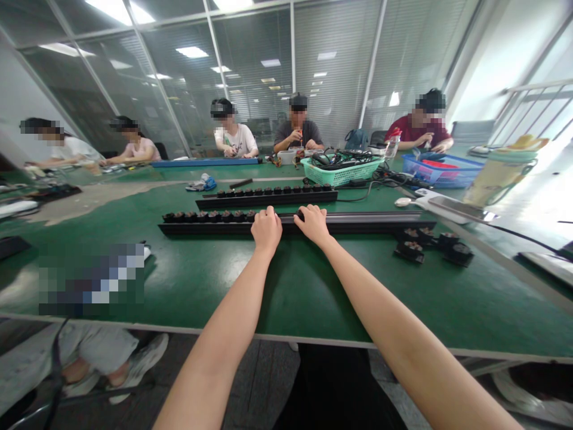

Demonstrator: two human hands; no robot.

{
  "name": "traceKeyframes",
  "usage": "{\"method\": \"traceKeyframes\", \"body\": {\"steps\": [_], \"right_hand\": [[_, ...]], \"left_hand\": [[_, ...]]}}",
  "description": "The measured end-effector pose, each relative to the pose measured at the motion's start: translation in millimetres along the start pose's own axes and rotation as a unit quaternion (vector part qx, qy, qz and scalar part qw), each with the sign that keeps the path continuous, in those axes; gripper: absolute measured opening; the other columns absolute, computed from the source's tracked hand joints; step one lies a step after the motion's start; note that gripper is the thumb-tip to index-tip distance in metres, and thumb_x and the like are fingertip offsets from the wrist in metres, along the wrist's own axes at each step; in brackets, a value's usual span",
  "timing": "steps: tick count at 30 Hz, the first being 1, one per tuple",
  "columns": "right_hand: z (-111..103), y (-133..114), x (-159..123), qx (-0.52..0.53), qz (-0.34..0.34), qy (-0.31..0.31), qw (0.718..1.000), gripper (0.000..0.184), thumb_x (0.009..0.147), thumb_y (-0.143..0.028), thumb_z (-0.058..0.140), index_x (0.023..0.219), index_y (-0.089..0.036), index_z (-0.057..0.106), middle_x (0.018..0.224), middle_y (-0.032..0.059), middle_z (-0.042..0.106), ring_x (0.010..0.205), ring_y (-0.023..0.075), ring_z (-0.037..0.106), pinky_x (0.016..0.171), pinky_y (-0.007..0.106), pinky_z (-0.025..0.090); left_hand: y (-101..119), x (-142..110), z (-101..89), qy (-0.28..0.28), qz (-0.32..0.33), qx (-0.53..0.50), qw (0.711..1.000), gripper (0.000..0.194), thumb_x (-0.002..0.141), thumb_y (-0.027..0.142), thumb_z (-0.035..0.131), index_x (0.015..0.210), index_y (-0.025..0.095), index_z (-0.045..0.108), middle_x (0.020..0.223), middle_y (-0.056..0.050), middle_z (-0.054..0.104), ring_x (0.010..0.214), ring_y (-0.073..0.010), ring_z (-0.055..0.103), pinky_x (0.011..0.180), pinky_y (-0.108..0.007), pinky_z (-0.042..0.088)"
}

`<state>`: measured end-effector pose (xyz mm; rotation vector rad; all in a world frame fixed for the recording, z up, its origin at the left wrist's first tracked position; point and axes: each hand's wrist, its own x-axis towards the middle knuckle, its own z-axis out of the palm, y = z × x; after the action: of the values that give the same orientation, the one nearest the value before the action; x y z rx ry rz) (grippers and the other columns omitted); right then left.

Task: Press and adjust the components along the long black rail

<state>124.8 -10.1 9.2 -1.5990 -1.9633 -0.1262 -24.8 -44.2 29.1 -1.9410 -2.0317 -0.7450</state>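
Note:
A long black rail [376, 223] lies across the green table in front of me, with a row of small black modules [215, 216] along its left half. My left hand [267, 232] is closed over the rail at the right end of that row; its fingertips are partly hidden. Just to its right, my right hand [312, 223] has bent fingers around a small dark module [300, 215] at the rail's channel. Several loose black modules [409, 251] lie by the rail's right end. Behind it, a second black rail [268, 196] carries its own row of modules.
A green basket [342, 174] of black cables and a blue basket [441, 173] stand at the back right. Near the right are a phone [463, 205] and a yellowish bag [496, 176]. Several people work across the table. A pixelated object [96, 280] lies front left.

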Motion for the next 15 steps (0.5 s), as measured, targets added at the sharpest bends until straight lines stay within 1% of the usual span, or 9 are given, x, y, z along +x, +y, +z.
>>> {"method": "traceKeyframes", "body": {"steps": [5, 15], "right_hand": [[-1.0, -0.6, 0.0, 0.0, 0.002, -0.001, 1.0, 0.031, 0.102, -0.037, 0.048, 0.113, -0.018, 0.071, 0.117, 0.0156, 0.068, 0.115, 0.0324, 0.054, 0.097, 0.045, 0.035], [1.7, 0.7, 0.5, -0.002, 0.008, 0.011, 1.0, 0.03, 0.1, -0.035, 0.049, 0.111, -0.018, 0.071, 0.115, 0.016, 0.068, 0.114, 0.033, 0.053, 0.097, 0.044, 0.036]], "left_hand": [[-2.0, 0.7, 3.2, 0.012, 0.005, 0.002, 1.0, 0.036, 0.105, 0.027, 0.033, 0.128, 0.02, 0.059, 0.121, -0.015, 0.068, 0.117, -0.0276, 0.061, 0.091, -0.037, 0.054], [-1.6, 0.6, 0.8, 0.0, 0.003, 0.005, 1.0, 0.032, 0.104, 0.026, 0.039, 0.129, 0.021, 0.058, 0.124, -0.015, 0.067, 0.12, -0.0277, 0.06, 0.092, -0.036, 0.054]]}}
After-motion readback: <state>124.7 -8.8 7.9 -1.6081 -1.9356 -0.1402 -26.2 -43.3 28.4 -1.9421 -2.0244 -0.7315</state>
